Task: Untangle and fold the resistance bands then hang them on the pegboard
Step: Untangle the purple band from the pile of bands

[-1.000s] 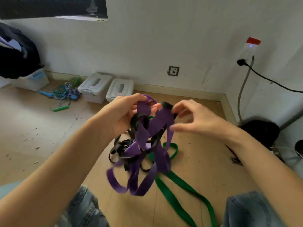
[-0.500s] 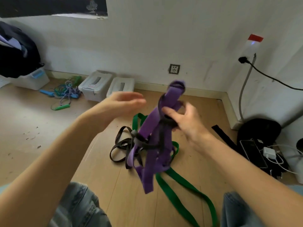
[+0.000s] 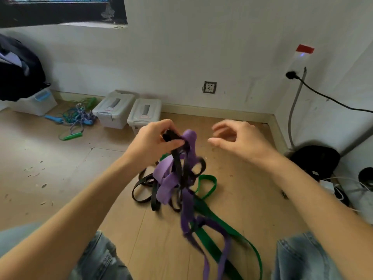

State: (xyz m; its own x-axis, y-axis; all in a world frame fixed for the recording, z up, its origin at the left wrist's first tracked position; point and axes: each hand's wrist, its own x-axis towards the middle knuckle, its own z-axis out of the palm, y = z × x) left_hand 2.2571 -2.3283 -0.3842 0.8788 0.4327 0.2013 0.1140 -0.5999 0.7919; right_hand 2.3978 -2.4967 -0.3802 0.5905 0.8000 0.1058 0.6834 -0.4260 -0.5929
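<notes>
Our left hand (image 3: 155,141) pinched the black band (image 3: 177,164) and purple band (image 3: 171,178) at the top of the knot; our right hand (image 3: 240,141) hovered beside it, fingers loosely curled, holding nothing. The tangle dangled below the left hand to the wooden floor (image 3: 60,168), over the green band (image 3: 212,217). We judged them light, limp, grippy flat rubber loops, best taken at a free loop.

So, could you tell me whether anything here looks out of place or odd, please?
Yes. The purple band and black band hang knotted together from the left hand, trailing onto the green band on the floor. Small scraps of debris litter the floor at left, and skipping ropes lie in a heap by the wall.
</notes>
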